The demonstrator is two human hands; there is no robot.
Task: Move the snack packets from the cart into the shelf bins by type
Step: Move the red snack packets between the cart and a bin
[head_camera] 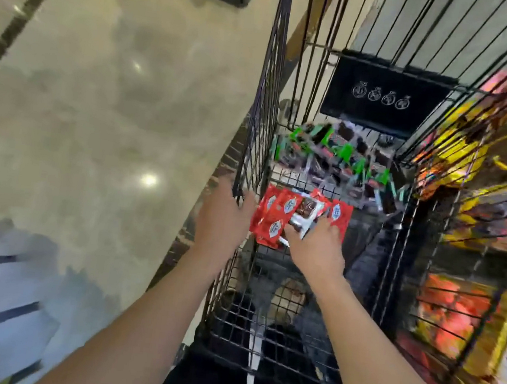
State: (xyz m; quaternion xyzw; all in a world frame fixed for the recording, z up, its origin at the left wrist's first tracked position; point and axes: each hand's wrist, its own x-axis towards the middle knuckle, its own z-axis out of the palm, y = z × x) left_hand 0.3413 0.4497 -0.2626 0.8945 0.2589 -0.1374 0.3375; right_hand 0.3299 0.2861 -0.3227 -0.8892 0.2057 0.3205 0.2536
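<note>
right hand grasps red packets at a wire bin; left hand touches them, fingers straight.

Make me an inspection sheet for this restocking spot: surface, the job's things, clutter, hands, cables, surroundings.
Surface: black wire rack with bins on several levels; picture blurred.
Job's things: red packets fanned out with a brown-and-white packet among them, held over a bin; green-labelled packets heaped in the bin beyond.
Clutter: nothing seen.
Hands: right hand grips the fan of packets; left hand has straight fingers at the fan's left edge, contact unclear.
Cables: nothing seen.
Surroundings: glossy beige floor to the left; black sign with white icons on the rack; yellow and orange packs in the bins on the right.
</note>
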